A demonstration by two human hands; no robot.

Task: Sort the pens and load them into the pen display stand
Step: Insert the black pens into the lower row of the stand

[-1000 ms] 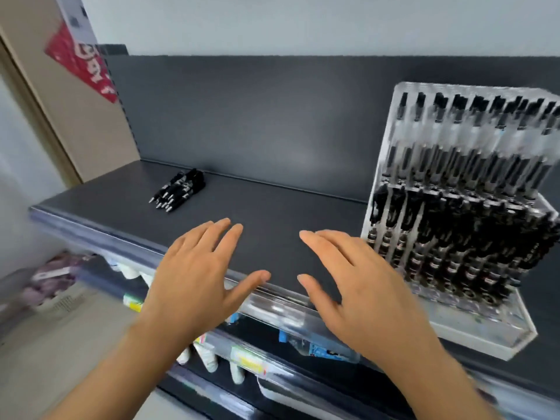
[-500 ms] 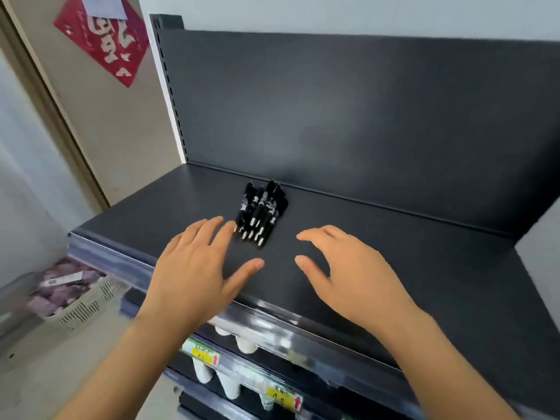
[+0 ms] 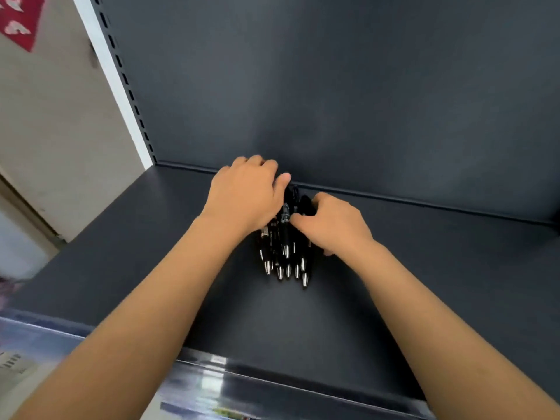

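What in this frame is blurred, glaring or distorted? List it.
Head view: left edge and shelf front strip are motion-smeared, with glare on the strip; wide-angle lens bends the upright; pens stay fairly sharp, tips glinting, between left hand and right hand.

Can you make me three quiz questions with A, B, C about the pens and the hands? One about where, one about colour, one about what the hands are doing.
1. Where do the pens lie?
A. on the dark shelf
B. on the floor
C. in a basket

2. What colour are the pen bodies?
A. red
B. black
C. yellow

3. What are the hands doing?
A. resting at the shelf's front edge
B. both closing around the pens
C. one is out of view

Answers:
1 A, the bundle rests on the shelf near its back wall.
2 B, black bodies with silver tips pointing toward the camera.
3 B, the left hand and right hand flank the bundle with fingers curled onto it.
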